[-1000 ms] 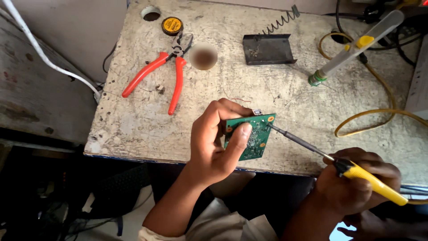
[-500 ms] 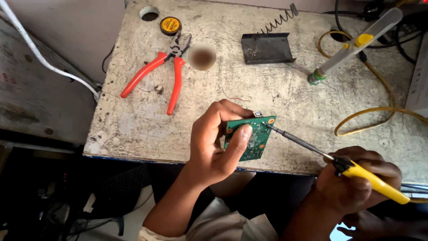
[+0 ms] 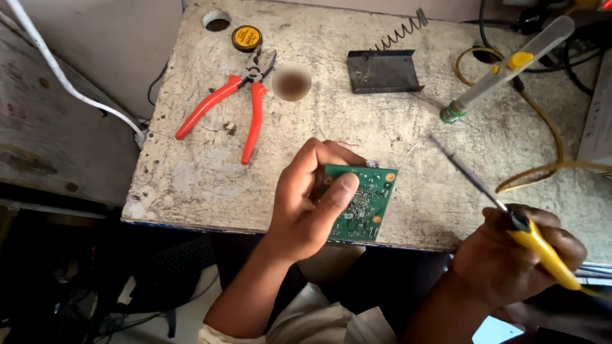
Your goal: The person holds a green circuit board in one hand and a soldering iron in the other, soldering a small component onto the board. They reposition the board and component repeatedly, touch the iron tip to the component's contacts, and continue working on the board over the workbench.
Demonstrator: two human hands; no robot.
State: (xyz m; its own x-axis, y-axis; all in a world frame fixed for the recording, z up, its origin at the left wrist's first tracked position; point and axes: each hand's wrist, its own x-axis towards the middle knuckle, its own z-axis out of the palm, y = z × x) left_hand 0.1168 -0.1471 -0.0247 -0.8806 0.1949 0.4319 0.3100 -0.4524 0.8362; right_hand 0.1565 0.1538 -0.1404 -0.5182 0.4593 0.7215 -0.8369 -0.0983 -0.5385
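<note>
- While the soldering iron [image 3: 503, 207] is lifted off the board, its dark tip points up and left over the bare tabletop [image 3: 191, 172], apart from the circuit board [image 3: 363, 204]; by my judgement the work on the board is paused or between joints, and I cannot tell how many joints are done.
- Red-handled pliers [image 3: 233, 105]: lying open near the far left corner of the tabletop, untouched.
- Small round tin [image 3: 247, 38]: black with a yellow lid label, at the far edge just beyond the plier jaws; beside it a hole in the tabletop.
- Round blurred patch, brownish: just right of the pliers; what it is cannot be told.
- Left hand [image 3: 312, 204]: closed around the green circuit board, thumb pressed on its face, held over the near edge of the tabletop.
- Dark metal stand [image 3: 384, 70] with a coiled spring: far edge, middle, empty.
- Pale tube tool [image 3: 507, 70] with a yellow button and green tip: lying slantwise toward the far right corner.
- Yellow cable [image 3: 548, 146]: looping along the right edge.
- Right hand [image 3: 519, 258]: wrapped tight on the iron's yellow handle, off the near right corner.
</note>
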